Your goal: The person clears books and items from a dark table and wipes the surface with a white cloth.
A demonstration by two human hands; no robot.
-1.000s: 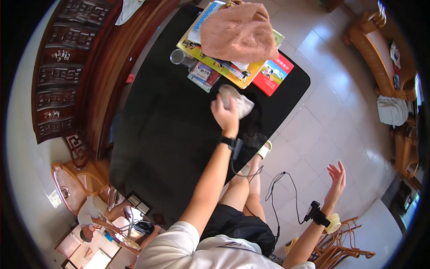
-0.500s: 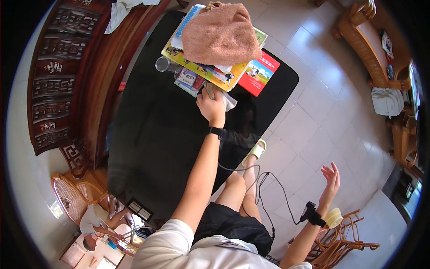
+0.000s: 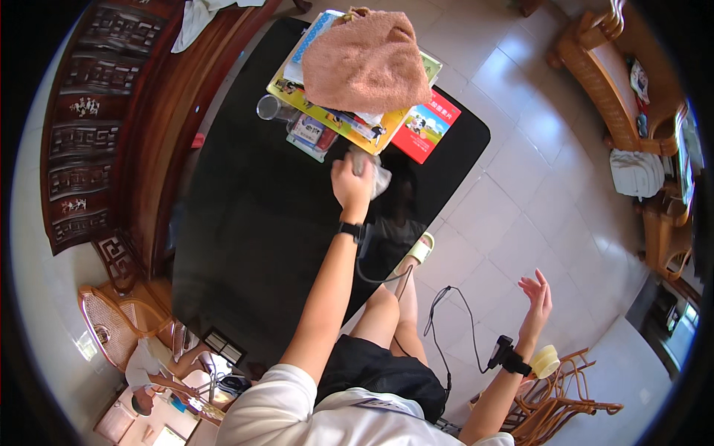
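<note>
My left hand is closed on a crumpled pale cloth, pressed to the glossy black tabletop. Just beyond it lies a pile of yellow picture books, topped by a bunched brown towel. A red box sits at the pile's right side. By the left edge of the pile are a clear drinking glass and a small packet with a dark red part. Off the table to the right, my right hand hangs over the floor with fingers stretched out, holding nothing.
A dark carved wooden bench runs along the left. Wooden armchairs stand at the far right, a white bag beside them. A black cable hangs near my right wrist. Another person sits at the lower left.
My left hand has shifted slightly toward me with the cloth, away from the books' edge. My right hand stays beside the table, fingers still spread.
</note>
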